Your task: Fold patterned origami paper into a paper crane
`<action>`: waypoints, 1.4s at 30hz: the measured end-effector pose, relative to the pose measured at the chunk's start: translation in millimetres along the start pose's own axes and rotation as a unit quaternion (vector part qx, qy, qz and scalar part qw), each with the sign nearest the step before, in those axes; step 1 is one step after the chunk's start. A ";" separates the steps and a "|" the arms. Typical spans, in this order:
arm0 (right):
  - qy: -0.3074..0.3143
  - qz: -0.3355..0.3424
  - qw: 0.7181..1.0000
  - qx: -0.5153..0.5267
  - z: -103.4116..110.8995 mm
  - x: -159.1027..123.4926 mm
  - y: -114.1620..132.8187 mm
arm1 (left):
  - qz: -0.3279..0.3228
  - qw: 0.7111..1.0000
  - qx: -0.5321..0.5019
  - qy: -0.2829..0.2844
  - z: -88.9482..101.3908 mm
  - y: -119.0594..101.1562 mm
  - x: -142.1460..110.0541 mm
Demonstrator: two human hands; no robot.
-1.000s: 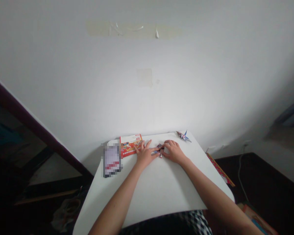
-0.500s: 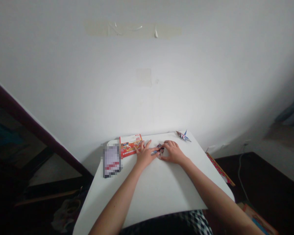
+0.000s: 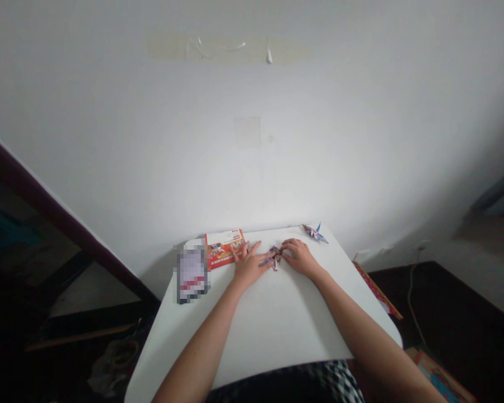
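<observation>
A small piece of folded printed paper [image 3: 276, 264], dark with blue, red and white patches, lies on the white table [image 3: 273, 324] between my hands. My left hand [image 3: 249, 267] rests beside it with fingers spread, the fingertips pressing on its left side. Thumb and fingers of my right hand [image 3: 300, 258] come together at the paper's upper right edge; the fingertips partly cover it. Toward the back right corner of the table sits a folded paper crane [image 3: 315, 233] in similar printed paper, untouched.
Behind my left hand lies a red and white printed box [image 3: 222, 258]. A blurred-out phone-like object [image 3: 192, 275] is at the table's left edge. The wall [image 3: 252, 184] rises right behind the table. A cable [image 3: 410, 291] hangs at the right.
My right thumb has moved up from the lower edge of the folded paper to join the fingers, uncovering its lower part. My left hand stays almost in place.
</observation>
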State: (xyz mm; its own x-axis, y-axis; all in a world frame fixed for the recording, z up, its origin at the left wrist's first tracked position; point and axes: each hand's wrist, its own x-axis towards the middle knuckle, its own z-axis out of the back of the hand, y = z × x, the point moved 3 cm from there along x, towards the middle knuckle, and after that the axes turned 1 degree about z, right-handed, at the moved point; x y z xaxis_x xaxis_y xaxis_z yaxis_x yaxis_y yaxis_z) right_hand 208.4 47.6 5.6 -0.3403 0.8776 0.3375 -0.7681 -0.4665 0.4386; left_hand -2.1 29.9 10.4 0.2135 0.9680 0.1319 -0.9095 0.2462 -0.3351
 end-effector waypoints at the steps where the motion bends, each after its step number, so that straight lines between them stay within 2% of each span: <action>1: -0.004 -0.001 1.000 -0.002 -0.2 0.4 0.3 | 0.000 1.000 0.001 -0.003 -0.3 0.1 0.1; 9: -0.018 -0.005 1.000 -0.025 -1.2 0.2 7.7 | -0.007 1.000 0.000 -0.010 1.1 -0.6 -0.4; 23: -0.001 -0.006 0.999 -0.050 0.1 -1.1 12.2 | 0.027 0.999 0.019 0.004 0.3 -2.0 1.8; 42: 0.005 0.026 0.999 -0.025 -2.5 -6.8 12.2 | 0.020 1.000 0.004 0.001 -2.6 1.5 3.3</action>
State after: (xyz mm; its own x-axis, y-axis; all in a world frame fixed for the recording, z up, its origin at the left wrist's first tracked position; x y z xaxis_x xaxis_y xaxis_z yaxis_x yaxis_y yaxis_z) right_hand 200.0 36.2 6.6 -0.3863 0.8531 0.3507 -0.7747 -0.5064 0.3787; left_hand -1.9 33.5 7.9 0.1768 0.9773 0.1163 -0.9205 0.2061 -0.3321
